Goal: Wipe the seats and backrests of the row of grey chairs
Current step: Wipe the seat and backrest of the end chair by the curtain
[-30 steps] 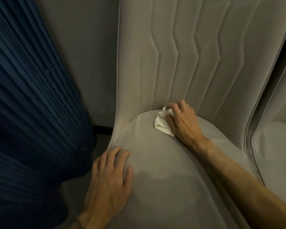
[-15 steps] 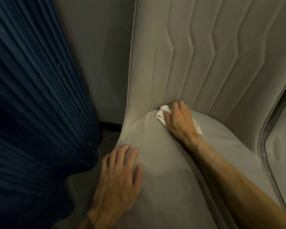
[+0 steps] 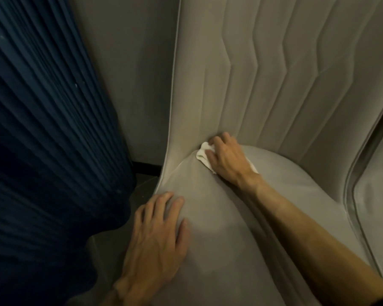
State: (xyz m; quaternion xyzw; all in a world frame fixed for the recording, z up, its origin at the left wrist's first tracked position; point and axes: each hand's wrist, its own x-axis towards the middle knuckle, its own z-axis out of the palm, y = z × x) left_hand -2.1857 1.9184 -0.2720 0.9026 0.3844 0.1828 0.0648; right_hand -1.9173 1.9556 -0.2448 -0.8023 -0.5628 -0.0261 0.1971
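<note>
A crumpled white cloth (image 3: 203,156) is gripped by the right hand (image 3: 227,161) in the grey padded seat (image 3: 241,228) crease, while the flat, open-fingered left hand (image 3: 158,237) is braced for support

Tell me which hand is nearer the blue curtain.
Left. The left hand rests on the seat beside the curtain; the right hand grips the cloth farther off, against the backrest.

Grey chair seat (image 3: 230,228)
At 11 o'clock a white cloth (image 3: 202,154) touches the backrest (image 3: 274,85); left hand (image 3: 157,235) flat at 8 o'clock.
</note>
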